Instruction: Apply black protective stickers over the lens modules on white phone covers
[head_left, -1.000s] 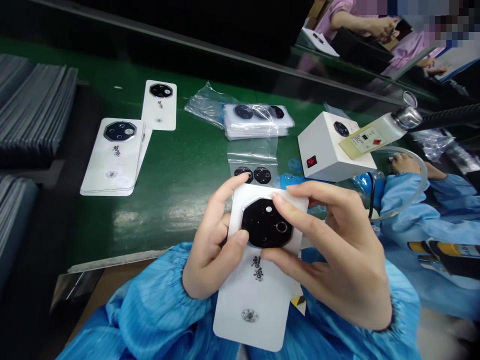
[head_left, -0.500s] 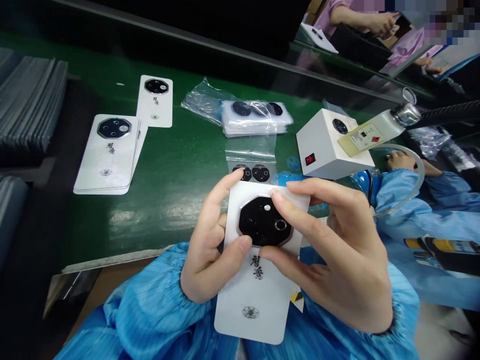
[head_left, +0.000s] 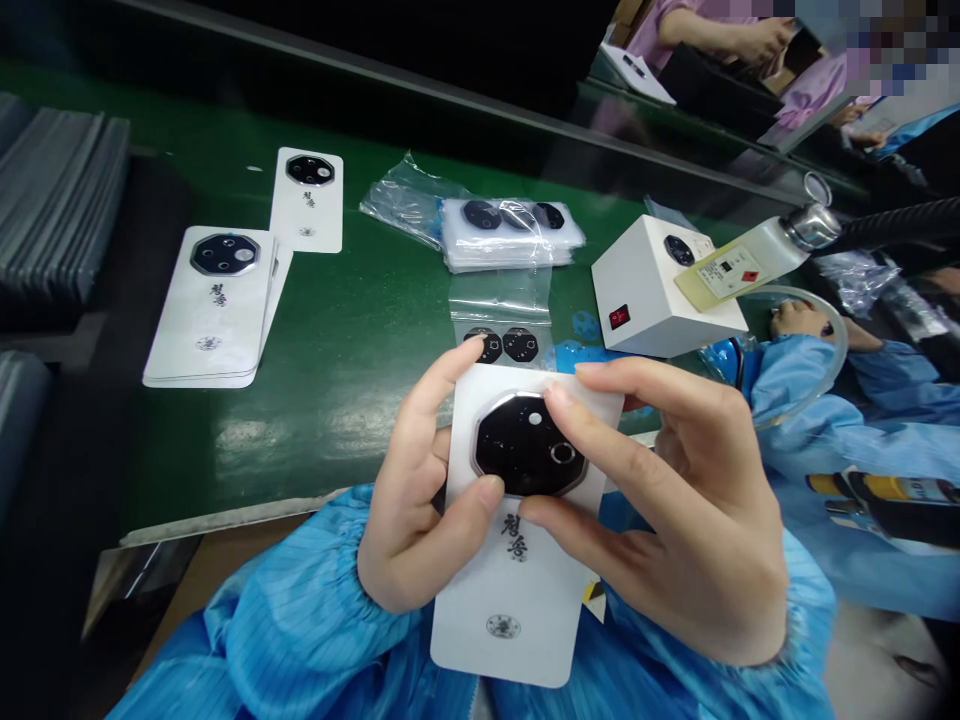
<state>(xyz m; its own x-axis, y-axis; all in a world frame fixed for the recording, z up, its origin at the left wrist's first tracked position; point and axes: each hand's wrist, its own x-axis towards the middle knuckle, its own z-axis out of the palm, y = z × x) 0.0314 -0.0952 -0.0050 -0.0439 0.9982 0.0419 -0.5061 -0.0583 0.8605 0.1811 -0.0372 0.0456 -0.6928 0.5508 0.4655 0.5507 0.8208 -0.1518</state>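
Between both hands is a white phone back cover [head_left: 510,595] with dark characters and a round emblem, tilted up toward me. A black octagonal camera lens plate [head_left: 517,450] with a silver rim sits at its upper end. My left hand [head_left: 420,500] is closed on the cover's left edge, its thumb at the plate's lower-left rim. My right hand [head_left: 675,500] grips the right side; its index fingertip touches the plate's top rim and its thumb lies just below the plate. Part of the cover's right edge is hidden by the fingers.
Finished-looking white covers [head_left: 206,310] lie stacked on the green bench [head_left: 337,400], with another cover [head_left: 307,215] behind. Bagged lens plates [head_left: 510,240] lie ahead. A white box [head_left: 652,300] and a liquid bottle [head_left: 750,265] stand right. Grey trays [head_left: 60,210] are left; co-workers sit nearby.
Almost nothing differs. Both hands keep the same grip on the cover, and the view has shifted very slightly.
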